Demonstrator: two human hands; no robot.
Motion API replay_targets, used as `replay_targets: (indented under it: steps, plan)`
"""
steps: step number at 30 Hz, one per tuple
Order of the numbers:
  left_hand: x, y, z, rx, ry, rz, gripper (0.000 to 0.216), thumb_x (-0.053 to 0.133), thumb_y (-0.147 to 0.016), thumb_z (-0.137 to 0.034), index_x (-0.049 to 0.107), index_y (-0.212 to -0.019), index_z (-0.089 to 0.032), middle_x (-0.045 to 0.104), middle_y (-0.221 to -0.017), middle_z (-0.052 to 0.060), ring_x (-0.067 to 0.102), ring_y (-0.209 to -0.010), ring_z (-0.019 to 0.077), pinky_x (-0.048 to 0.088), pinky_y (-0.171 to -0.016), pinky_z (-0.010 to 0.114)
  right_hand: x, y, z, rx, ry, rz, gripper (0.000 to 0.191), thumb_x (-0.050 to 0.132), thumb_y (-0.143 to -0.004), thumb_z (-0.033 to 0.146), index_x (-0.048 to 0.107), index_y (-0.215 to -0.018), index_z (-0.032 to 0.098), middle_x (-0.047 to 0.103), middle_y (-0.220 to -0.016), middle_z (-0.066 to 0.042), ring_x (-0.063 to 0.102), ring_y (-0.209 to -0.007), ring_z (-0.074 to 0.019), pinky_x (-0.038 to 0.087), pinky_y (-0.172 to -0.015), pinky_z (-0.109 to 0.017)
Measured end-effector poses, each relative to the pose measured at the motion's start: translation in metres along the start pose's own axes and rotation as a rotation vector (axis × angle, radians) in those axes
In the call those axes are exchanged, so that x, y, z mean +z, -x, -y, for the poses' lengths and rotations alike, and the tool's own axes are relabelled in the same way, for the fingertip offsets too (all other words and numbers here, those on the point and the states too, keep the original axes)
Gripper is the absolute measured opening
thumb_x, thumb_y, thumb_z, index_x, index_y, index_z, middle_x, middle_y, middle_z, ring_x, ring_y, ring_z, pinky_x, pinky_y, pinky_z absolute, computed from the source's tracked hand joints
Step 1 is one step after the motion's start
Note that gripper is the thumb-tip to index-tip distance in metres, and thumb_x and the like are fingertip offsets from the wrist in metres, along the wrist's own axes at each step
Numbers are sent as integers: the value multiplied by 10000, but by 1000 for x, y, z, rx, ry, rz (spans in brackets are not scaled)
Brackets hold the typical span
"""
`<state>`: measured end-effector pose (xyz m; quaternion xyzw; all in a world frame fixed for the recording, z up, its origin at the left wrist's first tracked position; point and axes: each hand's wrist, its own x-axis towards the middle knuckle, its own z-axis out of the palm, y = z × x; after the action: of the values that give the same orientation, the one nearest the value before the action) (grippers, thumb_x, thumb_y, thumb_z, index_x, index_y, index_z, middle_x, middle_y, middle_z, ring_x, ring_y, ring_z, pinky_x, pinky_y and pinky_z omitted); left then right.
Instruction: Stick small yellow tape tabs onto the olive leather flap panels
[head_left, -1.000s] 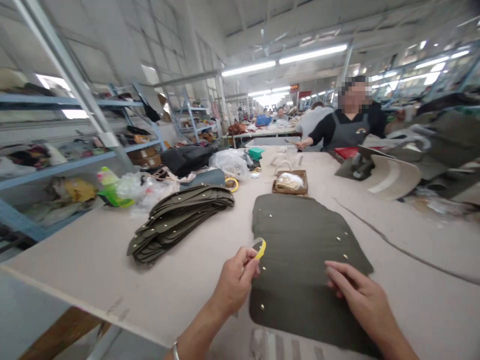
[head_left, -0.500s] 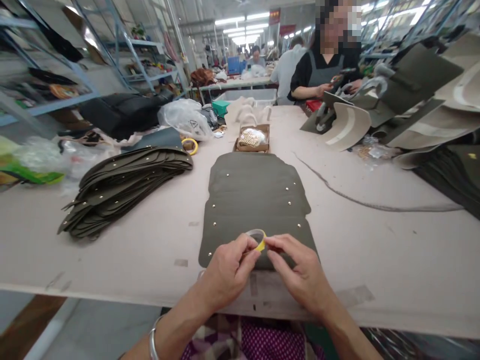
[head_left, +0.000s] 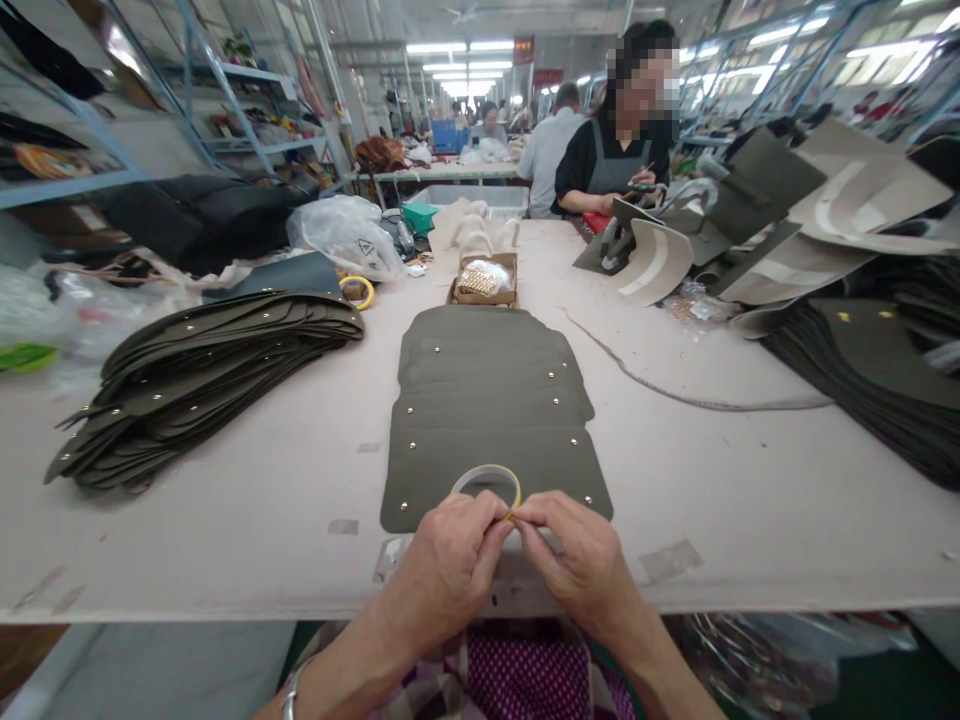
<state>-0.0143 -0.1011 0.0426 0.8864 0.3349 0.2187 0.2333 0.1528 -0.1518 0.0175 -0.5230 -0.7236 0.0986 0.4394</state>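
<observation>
A roll of yellow tape (head_left: pixel 518 485), thin and ring-shaped, is held up over the near part of a dark olive panel (head_left: pixel 487 400). My left hand (head_left: pixel 459 550) is closed round the roll's near side. Thumb and forefinger of my right hand (head_left: pixel 576 550) pinch the same edge, the fingertips of both hands meeting there; whether a tape end is between them is too small to tell. The panel lies flat on the table, with small metal studs along both sides.
Stacked studded olive pieces (head_left: pixel 210 375) lie at left, beside another yellow tape roll (head_left: pixel 357 292). Beyond the panel stands a small box (head_left: pixel 486 297) of gold-coloured parts. A cord (head_left: pixel 675 398) and dark stacked pieces (head_left: pixel 862 370) are at right. A co-worker (head_left: pixel 622 150) is across the table.
The tape roll has turned so more of its ring shows. My right fingertips have closed in against the left ones at its edge. The view has swung slightly right.
</observation>
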Motion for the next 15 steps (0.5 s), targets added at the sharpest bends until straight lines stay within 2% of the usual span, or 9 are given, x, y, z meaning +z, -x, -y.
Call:
replay_targets:
  steps: [3,9,12,14,15]
  plan:
    - [0,8,3,24,-15,1,226,348,-958,-211,545,-850,-197,611,-765,29,559,-733,158,435,-679,274,8,6,7,9,58,-26,115,503,-888,150,607,-880,199,675,-786,-30,630,-731,-147,489,-673,-271]
    - [3,15,9,55,-42,17,206,333,-953,-186,524,-1022,-217,655,-797,12,632,-717,160,447,-634,254,19,14,15,23,173,-104,128,482,-860,122,566,-814,206,648,-719,-25,613,-663,-150,467,-616,-264]
    - [6,13,12,78,-54,28,205,332,-944,-174,530,-932,-229,654,-743,-14,651,-667,154,430,-562,244,18,14,15,39,216,-112,134,480,-834,102,562,-814,207,644,-718,-29,609,-670,-156,474,-631,-272]
    - [11,9,17,122,-99,-19,216,334,-935,-176,530,-868,-236,640,-678,-28,640,-583,149,398,-491,251,16,13,13,58,212,-120,130,487,-810,103,566,-807,206,642,-707,-25,606,-661,-155,475,-624,-272]
    - [14,6,20,152,-127,-50,211,341,-930,-180,542,-899,-239,654,-692,-28,639,-560,148,391,-473,256,15,13,11,72,202,-134,122,493,-796,109,568,-798,206,641,-695,-22,605,-648,-154,474,-612,-269]
